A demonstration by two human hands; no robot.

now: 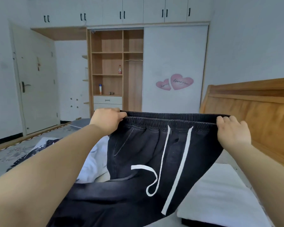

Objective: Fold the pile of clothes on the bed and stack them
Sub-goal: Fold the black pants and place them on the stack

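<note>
1. The landmark is one pair of dark pants (138, 161), held up in the air over the bed (15, 154).
2. At the left end of the pants' waistband, the left hand (107, 120) has its grip curled tight, pinching the stretchy band.
3. Left of the pants, and partly behind them, lie more clothes: one black-and-white patterned piece (44, 145) and one pale, crumpled piece (93, 161). These look like the pile not yet folded.
4. In the middle of the pants hang two white drawstring ends (177, 161). One is straight and one curls into a loop.
5. At the right end of the waistband, the right hand (233, 133) has its grip curled over the band, pinching it too.
6. Right of the pants and lower down is one white flat thing (220, 199) on the bed. It may be a folded piece or a pillow; it is hard to tell.
7. The step looks like opening the pants out flat before folding. It seems early in the job.
8. Next, the pants likely need to be laid down on the bed, with one leg folded onto the other.
</note>
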